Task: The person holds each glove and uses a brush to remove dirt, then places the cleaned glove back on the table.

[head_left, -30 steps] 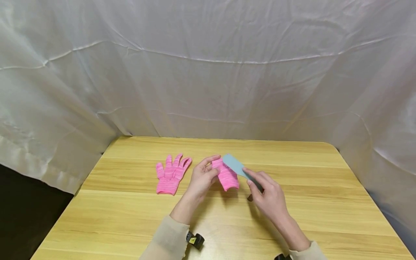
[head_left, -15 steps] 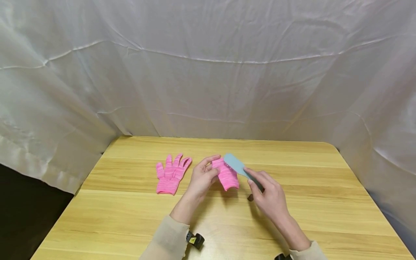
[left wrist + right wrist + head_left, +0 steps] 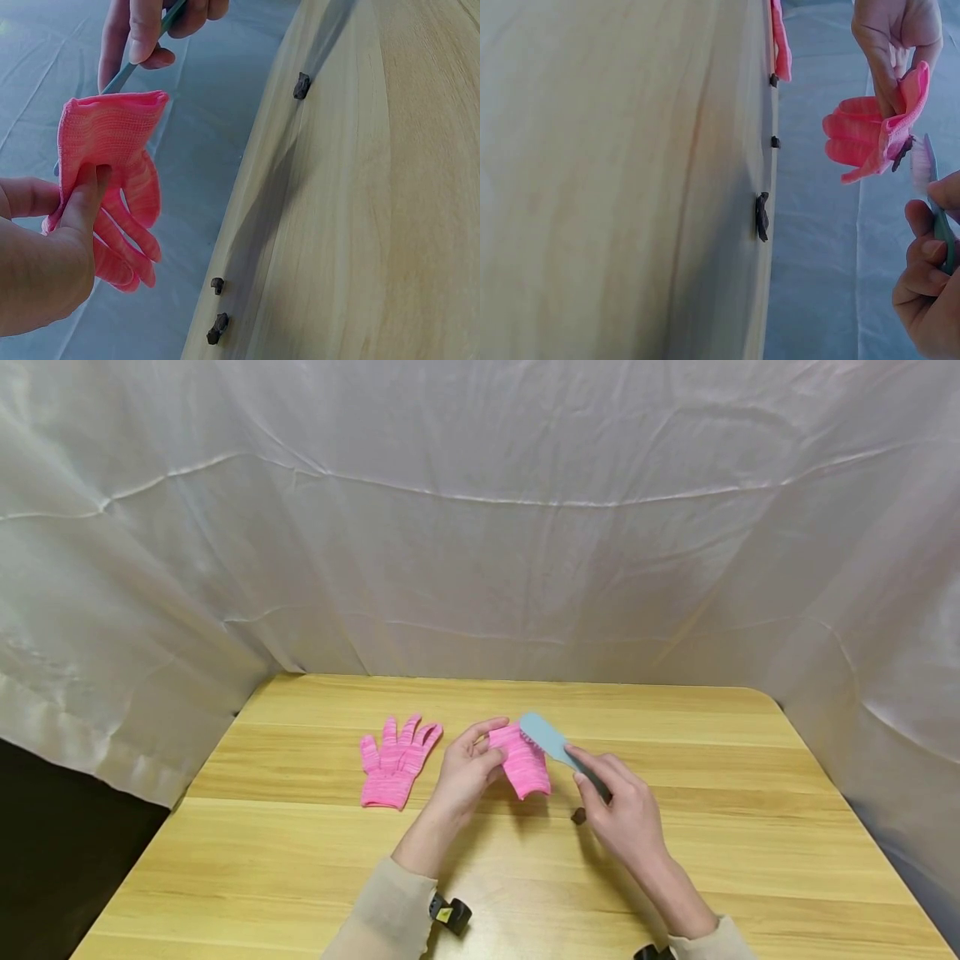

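Note:
My left hand (image 3: 461, 774) pinches a pink knit glove (image 3: 523, 770) above the table. In the left wrist view its cuff points up and its fingers hang down. My right hand (image 3: 624, 806) grips a light blue brush (image 3: 544, 738) by the handle, bristles facing the glove. A dark clump (image 3: 902, 154) clings to the glove in the right wrist view, close to the bristles (image 3: 921, 163); whether they touch cannot be told. The matching pink glove (image 3: 388, 772) lies flat on the table, left of my left hand.
Small dark crumbly bits lie on the wooden table (image 3: 262, 860), one (image 3: 578, 816) beside my right hand and others (image 3: 217, 328) below the held glove. A pale curtain (image 3: 480, 568) hangs behind the table and along its sides.
The brush in my right hand has shifted slightly right and up across the held glove. My left hand stays in place; the glove on the table has not moved.

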A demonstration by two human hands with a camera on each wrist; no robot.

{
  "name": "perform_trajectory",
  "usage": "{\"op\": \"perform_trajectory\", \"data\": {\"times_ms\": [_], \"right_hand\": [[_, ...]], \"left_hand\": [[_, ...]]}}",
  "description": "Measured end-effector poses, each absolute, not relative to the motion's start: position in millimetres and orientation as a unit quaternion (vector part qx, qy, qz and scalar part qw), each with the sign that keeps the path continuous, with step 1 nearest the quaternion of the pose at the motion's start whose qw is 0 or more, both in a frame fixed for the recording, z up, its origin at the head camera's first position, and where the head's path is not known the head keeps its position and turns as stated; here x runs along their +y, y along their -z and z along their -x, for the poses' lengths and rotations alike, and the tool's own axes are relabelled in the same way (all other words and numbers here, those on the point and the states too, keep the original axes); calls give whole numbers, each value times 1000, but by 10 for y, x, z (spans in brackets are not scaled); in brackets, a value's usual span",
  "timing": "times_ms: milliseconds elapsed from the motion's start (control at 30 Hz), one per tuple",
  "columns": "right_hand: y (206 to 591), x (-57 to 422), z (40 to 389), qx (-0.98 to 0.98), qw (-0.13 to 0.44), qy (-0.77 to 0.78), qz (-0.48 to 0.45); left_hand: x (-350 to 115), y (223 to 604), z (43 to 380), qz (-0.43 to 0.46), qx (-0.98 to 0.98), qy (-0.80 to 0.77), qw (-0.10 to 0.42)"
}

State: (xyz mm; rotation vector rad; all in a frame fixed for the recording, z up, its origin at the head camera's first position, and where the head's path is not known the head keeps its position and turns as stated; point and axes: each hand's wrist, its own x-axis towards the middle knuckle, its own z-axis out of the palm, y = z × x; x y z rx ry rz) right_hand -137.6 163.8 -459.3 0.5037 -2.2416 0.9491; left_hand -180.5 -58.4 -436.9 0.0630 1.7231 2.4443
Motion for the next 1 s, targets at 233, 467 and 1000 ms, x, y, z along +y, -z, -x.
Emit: {"op": "perform_trajectory", "data": {"times_ms": [233,467,1000], "right_hand": [[4589,1645,1366,-855,318,-365,-187],[4577,1654,1367,-855,319,-367,-180],[4586,1689,1394,-857,317,-370,-166]], "left_hand": [[-581,4367,1803,-20,576,-814,75],[-579,4370,1808,-19,575,-814,74],[-594,4365,1804,-18,576,-814,73]]}}
